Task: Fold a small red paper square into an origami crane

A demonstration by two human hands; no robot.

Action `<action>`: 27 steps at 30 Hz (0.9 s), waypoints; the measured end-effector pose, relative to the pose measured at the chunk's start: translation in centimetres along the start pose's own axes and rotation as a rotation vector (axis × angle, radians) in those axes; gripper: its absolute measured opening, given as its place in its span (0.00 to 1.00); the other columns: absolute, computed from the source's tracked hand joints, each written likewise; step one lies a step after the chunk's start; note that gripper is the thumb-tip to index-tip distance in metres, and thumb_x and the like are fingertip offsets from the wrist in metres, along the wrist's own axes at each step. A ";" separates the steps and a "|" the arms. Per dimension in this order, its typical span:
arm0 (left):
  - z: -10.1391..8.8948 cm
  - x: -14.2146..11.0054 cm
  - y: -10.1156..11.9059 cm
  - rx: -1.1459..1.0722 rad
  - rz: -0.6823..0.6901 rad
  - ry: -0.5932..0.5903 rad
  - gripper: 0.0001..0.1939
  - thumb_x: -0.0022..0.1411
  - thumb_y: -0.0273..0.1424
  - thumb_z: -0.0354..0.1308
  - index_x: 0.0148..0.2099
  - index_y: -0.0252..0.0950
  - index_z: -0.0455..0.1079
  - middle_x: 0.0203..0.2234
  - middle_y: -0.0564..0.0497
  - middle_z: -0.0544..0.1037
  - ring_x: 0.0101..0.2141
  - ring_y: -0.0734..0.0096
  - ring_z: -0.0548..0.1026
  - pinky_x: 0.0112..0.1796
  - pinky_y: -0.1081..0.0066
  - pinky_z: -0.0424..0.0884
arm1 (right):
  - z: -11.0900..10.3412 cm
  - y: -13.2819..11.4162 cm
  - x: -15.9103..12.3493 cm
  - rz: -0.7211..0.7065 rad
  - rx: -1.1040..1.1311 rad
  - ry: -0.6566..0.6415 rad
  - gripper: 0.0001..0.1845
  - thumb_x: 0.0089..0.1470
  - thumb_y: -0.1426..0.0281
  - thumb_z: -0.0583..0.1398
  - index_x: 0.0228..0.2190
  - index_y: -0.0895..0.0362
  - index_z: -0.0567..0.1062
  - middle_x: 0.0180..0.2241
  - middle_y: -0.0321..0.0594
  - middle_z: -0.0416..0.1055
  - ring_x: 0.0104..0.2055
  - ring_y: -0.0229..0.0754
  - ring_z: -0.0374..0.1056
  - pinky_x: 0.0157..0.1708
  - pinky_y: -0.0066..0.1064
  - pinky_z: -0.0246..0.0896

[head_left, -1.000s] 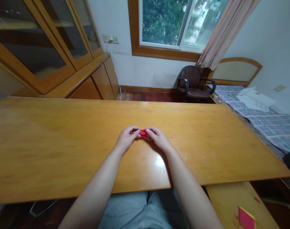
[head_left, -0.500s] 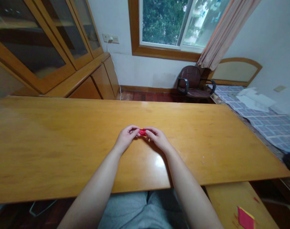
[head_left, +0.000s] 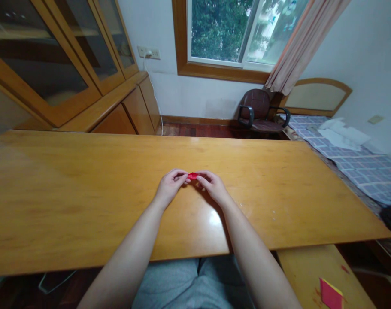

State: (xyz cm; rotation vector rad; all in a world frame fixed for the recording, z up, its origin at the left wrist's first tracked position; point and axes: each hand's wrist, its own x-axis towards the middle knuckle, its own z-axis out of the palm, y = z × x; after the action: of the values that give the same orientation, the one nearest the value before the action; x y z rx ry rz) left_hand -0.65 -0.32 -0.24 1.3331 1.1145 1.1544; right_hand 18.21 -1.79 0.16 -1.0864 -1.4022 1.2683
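Head view: red piece [head_left: 192,176] (narrow, bright) pinched by left hand [head_left: 170,184], right hand [head_left: 213,186].

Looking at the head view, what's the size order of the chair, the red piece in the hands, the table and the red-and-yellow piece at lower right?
1. Table
2. Chair
3. Red-and-yellow piece
4. Red piece, partly covered by left hand and right hand

Fingers [head_left: 203,181] hide both ends of the small red piece [head_left: 192,176].
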 end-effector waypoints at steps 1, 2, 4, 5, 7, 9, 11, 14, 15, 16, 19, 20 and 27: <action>0.0 0.0 -0.1 0.002 0.000 -0.001 0.19 0.55 0.44 0.64 0.39 0.33 0.71 0.28 0.47 0.80 0.30 0.67 0.79 0.34 0.68 0.75 | 0.0 -0.1 0.0 0.002 0.007 0.004 0.17 0.57 0.60 0.60 0.44 0.56 0.76 0.30 0.39 0.75 0.28 0.38 0.68 0.27 0.28 0.63; 0.0 0.0 -0.1 0.004 0.001 -0.002 0.19 0.55 0.44 0.64 0.39 0.32 0.71 0.28 0.46 0.80 0.30 0.67 0.79 0.34 0.68 0.75 | 0.1 -0.1 0.0 0.002 0.011 0.007 0.17 0.56 0.61 0.60 0.44 0.56 0.76 0.30 0.39 0.75 0.28 0.38 0.69 0.27 0.28 0.63; 0.0 0.0 -0.1 0.005 0.002 -0.005 0.19 0.55 0.44 0.64 0.39 0.32 0.71 0.28 0.46 0.80 0.30 0.66 0.79 0.34 0.68 0.76 | 0.2 -0.1 -0.1 0.003 0.007 0.010 0.17 0.56 0.61 0.60 0.45 0.56 0.75 0.30 0.38 0.75 0.27 0.37 0.69 0.27 0.27 0.63; 0.0 0.0 0.0 0.007 0.005 -0.009 0.19 0.55 0.43 0.64 0.39 0.32 0.71 0.29 0.46 0.80 0.30 0.66 0.79 0.34 0.67 0.76 | 0.2 -0.1 0.0 0.007 -0.001 0.011 0.17 0.56 0.62 0.60 0.45 0.56 0.75 0.30 0.38 0.75 0.27 0.37 0.69 0.27 0.27 0.63; 0.1 -0.1 0.2 0.019 0.017 -0.020 0.17 0.56 0.42 0.64 0.39 0.33 0.72 0.29 0.46 0.80 0.31 0.66 0.79 0.35 0.67 0.77 | 0.2 0.1 0.0 0.014 -0.022 0.024 0.16 0.56 0.63 0.60 0.44 0.56 0.75 0.30 0.39 0.75 0.27 0.37 0.70 0.26 0.27 0.63; 0.2 -0.2 0.3 0.044 0.039 -0.032 0.16 0.56 0.41 0.64 0.39 0.33 0.72 0.30 0.47 0.80 0.31 0.66 0.80 0.35 0.67 0.77 | 0.2 0.4 0.1 0.021 -0.040 0.048 0.15 0.56 0.63 0.60 0.43 0.57 0.76 0.28 0.38 0.75 0.27 0.37 0.70 0.26 0.26 0.63; 0.2 -0.3 0.3 0.074 0.062 -0.040 0.15 0.56 0.40 0.63 0.39 0.33 0.73 0.31 0.47 0.79 0.32 0.66 0.80 0.35 0.67 0.78 | 0.2 0.6 0.2 0.025 -0.044 0.074 0.14 0.56 0.64 0.59 0.41 0.57 0.76 0.27 0.37 0.75 0.26 0.38 0.70 0.25 0.26 0.63; 0.3 -0.2 0.0 0.109 0.096 -0.059 0.14 0.57 0.38 0.62 0.41 0.34 0.73 0.33 0.48 0.78 0.32 0.67 0.80 0.36 0.67 0.77 | 0.2 0.8 0.3 0.024 -0.052 0.108 0.13 0.55 0.64 0.59 0.39 0.57 0.76 0.25 0.37 0.74 0.25 0.38 0.70 0.24 0.26 0.63; 0.3 -0.2 0.0 0.124 0.109 -0.069 0.13 0.58 0.37 0.62 0.42 0.34 0.72 0.34 0.48 0.78 0.32 0.68 0.79 0.37 0.67 0.77 | 0.2 0.8 0.3 0.022 -0.059 0.115 0.12 0.55 0.64 0.58 0.39 0.57 0.76 0.24 0.36 0.74 0.25 0.38 0.70 0.24 0.26 0.63; 0.4 -0.2 0.0 0.144 0.121 -0.079 0.13 0.58 0.36 0.61 0.43 0.34 0.72 0.34 0.48 0.77 0.32 0.68 0.79 0.37 0.67 0.77 | 0.2 0.8 0.3 0.020 -0.068 0.122 0.12 0.55 0.64 0.58 0.38 0.58 0.76 0.24 0.36 0.74 0.25 0.38 0.70 0.24 0.26 0.63; 0.4 -0.2 0.3 0.246 0.159 -0.088 0.13 0.58 0.34 0.60 0.45 0.35 0.73 0.34 0.49 0.76 0.32 0.70 0.77 0.36 0.70 0.75 | 0.1 0.8 0.3 0.006 -0.108 0.128 0.11 0.56 0.65 0.58 0.38 0.57 0.76 0.24 0.36 0.74 0.26 0.39 0.71 0.26 0.28 0.65; 0.4 -0.2 0.6 0.288 0.172 -0.089 0.14 0.58 0.33 0.60 0.47 0.35 0.73 0.34 0.49 0.76 0.32 0.70 0.76 0.35 0.71 0.74 | 0.1 0.8 0.3 -0.004 -0.133 0.130 0.11 0.56 0.66 0.57 0.38 0.57 0.76 0.25 0.36 0.74 0.26 0.39 0.71 0.26 0.28 0.65; 0.4 -0.3 1.9 0.490 0.233 -0.149 0.13 0.64 0.35 0.53 0.43 0.36 0.77 0.35 0.48 0.77 0.37 0.66 0.75 0.41 0.68 0.71 | 0.1 0.8 0.2 -0.134 -0.349 0.148 0.09 0.56 0.71 0.57 0.36 0.56 0.77 0.31 0.39 0.76 0.31 0.40 0.71 0.33 0.31 0.68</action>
State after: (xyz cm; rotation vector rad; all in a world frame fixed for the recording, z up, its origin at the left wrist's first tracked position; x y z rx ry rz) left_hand -0.26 -0.76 1.61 1.9369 1.1994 0.9544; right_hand 18.14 -1.54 -0.60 -1.2670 -1.5890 0.8483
